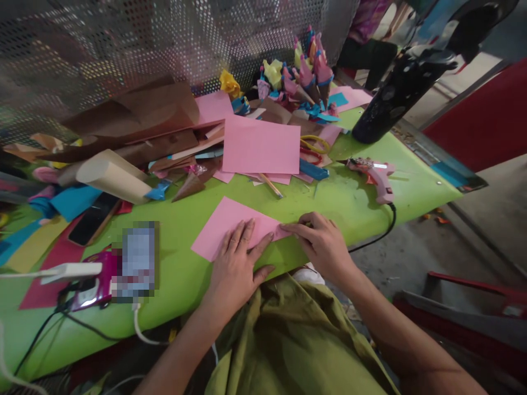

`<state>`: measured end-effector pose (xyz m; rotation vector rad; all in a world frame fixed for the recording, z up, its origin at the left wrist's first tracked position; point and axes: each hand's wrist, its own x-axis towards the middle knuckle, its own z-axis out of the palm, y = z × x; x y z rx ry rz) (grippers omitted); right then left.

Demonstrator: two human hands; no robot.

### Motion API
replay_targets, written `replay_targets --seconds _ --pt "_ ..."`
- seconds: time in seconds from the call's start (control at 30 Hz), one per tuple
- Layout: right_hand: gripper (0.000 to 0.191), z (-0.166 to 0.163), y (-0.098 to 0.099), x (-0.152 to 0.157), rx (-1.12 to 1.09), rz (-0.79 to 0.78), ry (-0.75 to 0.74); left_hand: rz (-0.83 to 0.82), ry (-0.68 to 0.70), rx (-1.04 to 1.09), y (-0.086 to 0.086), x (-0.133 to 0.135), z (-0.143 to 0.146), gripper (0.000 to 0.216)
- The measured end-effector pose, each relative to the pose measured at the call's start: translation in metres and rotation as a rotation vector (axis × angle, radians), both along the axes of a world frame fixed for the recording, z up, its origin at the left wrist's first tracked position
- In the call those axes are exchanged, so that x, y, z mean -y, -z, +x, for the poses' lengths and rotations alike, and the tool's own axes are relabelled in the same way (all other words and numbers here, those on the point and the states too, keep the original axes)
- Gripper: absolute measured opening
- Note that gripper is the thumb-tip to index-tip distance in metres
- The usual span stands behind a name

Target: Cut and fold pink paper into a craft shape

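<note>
A sheet of pink paper [220, 222] lies on the green tabletop [177, 274] in front of me. My left hand [241, 249] rests flat across its middle, fingers spread and pointing away from me. At the sheet's right corner, my right hand [321, 238] pinches the edge between thumb and fingers, with the other fingers curled. Further back, a second pink sheet [261, 145] lies on a heap of paper scraps. A pencil [270, 185] pokes out from beneath it.
A pink glue gun [379, 178] with a black cord lies at right, near a dark tumbler [395, 99]. Scissors [315, 145] and small paper cones [313, 71] are at the back. Phones [93, 219], a charger [78, 270] and cables crowd the left. Rolled beige paper [111, 173] lies behind them.
</note>
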<state>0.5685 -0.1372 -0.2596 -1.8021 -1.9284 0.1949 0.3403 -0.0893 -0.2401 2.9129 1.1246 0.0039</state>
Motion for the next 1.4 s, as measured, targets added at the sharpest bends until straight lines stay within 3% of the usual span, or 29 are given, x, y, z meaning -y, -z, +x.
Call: replay_targets --seconds 0.23,0.4,0.53,0.6,0.9,1.4 --pt "0.04 0.003 0.003 -0.003 -0.023 0.016 0.003 -0.005 -0.001 0.001 -0.003 0.0 0.002 0.068" --pt "0.037 -0.009 -0.006 0.006 -0.036 0.122 0.003 0.018 0.003 0.021 0.0 -0.001 0.001 0.066" --pt "0.042 -0.035 -0.008 0.02 -0.012 0.118 -0.21 0.019 0.016 0.018 0.003 -0.001 0.0 0.063" --pt "0.046 -0.04 -0.004 0.026 0.028 0.077 -0.246 0.016 0.02 0.015 0.002 -0.001 0.0 0.063" --pt "0.047 -0.012 0.005 0.045 0.146 0.013 -0.07 0.004 0.048 -0.002 -0.004 -0.002 -0.004 0.07" --pt "0.05 -0.015 0.008 0.046 0.139 0.038 -0.075 -0.032 -0.126 -0.077 -0.013 0.026 -0.068 0.064"
